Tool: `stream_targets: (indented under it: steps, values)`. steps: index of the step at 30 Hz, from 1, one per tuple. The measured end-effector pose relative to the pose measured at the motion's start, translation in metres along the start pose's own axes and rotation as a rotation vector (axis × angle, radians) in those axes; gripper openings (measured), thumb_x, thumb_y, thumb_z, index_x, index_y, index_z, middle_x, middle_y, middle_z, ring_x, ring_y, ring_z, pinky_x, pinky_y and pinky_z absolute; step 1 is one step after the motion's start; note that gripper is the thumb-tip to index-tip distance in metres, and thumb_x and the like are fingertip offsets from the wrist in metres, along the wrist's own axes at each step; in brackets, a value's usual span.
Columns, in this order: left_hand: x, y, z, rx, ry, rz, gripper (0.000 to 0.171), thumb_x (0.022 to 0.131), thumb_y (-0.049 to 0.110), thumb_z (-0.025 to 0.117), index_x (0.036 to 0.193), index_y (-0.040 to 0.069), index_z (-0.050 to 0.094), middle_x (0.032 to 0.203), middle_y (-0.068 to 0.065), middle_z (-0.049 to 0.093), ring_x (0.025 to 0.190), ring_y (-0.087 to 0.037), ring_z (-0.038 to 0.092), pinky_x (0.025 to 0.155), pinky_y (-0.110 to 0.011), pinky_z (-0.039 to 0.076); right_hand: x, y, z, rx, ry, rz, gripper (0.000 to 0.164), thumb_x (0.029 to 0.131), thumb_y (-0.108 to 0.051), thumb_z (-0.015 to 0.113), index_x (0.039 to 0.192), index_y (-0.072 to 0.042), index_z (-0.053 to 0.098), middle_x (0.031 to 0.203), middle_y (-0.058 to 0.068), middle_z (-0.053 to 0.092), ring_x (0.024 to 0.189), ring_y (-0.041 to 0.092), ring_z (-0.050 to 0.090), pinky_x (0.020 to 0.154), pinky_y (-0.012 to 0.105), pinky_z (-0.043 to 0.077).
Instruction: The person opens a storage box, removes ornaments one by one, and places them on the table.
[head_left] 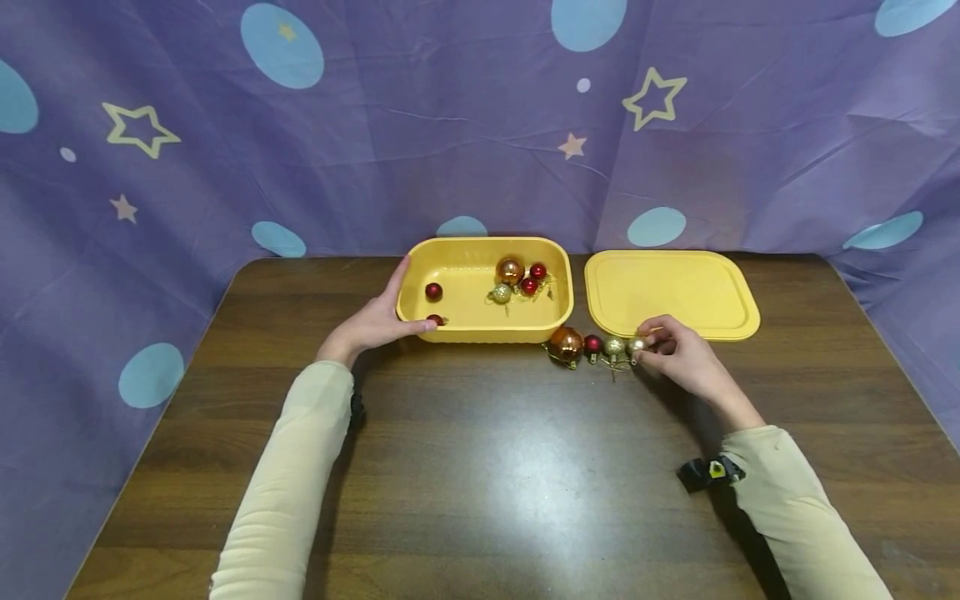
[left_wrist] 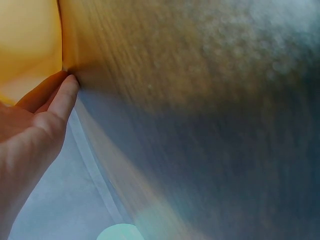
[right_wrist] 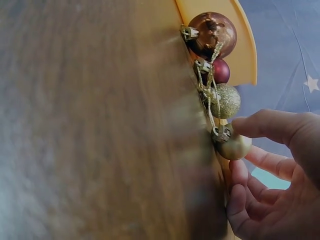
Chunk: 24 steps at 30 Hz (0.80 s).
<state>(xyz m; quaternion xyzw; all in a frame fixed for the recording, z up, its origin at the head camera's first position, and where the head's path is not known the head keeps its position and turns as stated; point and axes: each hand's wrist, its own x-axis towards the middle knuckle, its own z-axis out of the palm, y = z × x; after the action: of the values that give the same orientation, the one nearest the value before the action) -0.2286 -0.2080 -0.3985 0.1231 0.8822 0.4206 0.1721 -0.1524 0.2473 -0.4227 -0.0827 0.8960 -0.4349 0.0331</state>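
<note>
My left hand (head_left: 378,321) holds the yellow plastic box (head_left: 480,335) at its left end, thumb along the front rim and fingers against the left side. Inside the box lie an orange bauble (head_left: 510,269), a glittery gold bauble (head_left: 501,292) and several small red baubles (head_left: 433,291). With thumb and fingers, my right hand (head_left: 686,358) pinches a smooth gold bauble (right_wrist: 235,145). That bauble ends a row on the table, beside a glittery gold bauble (right_wrist: 226,101), a dark red bauble (right_wrist: 220,71) and a larger copper-orange bauble (right_wrist: 214,35).
A yellow lid (head_left: 671,292) lies flat right of the box, behind my right hand. The brown wooden table (head_left: 450,467) meets a purple star-patterned cloth (head_left: 480,125) at the back. Gold string loops (right_wrist: 212,92) trail from the baubles.
</note>
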Motion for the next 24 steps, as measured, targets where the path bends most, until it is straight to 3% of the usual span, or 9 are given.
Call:
stream_targets:
  steps: [6,17,24]
  values:
    - [-0.0010,0.0016,0.0000,0.005,-0.002,-0.018,0.115,0.083,0.037,0.076,0.152,0.034,-0.016,0.157,-0.023,0.011,0.136,-0.040,0.028,0.110,-0.051,0.022,-0.0014,0.0009,-0.0018,0.001,-0.013,-0.022,0.034,0.086,-0.005,0.071,0.115,0.004,0.056,0.100,0.020,0.061,0.082,0.024,0.059,0.065,0.023,0.047]
    - [-0.0012,0.0023,0.0004,-0.019,-0.001,0.021,0.116,0.083,0.032,0.077,0.154,0.031,-0.014,0.157,-0.023,0.013,0.132,-0.041,0.034,0.108,-0.052,0.025,-0.0048,0.0031,-0.0074,-0.004,-0.036,-0.028,0.038,0.087,-0.006,0.070,0.119,0.005,0.054,0.106,0.023,0.061,0.088,0.032,0.061,0.070,0.022,0.048]
    - [-0.0011,0.0021,0.0003,-0.024,0.001,0.033,0.115,0.083,0.031,0.077,0.154,0.030,-0.014,0.158,-0.020,0.010,0.132,-0.040,0.033,0.109,-0.052,0.025,-0.0044,0.0026,-0.0098,-0.018,-0.054,-0.044,0.028,0.087,-0.005,0.069,0.112,0.004,0.059,0.100,0.018,0.062,0.084,0.024,0.059,0.068,0.024,0.048]
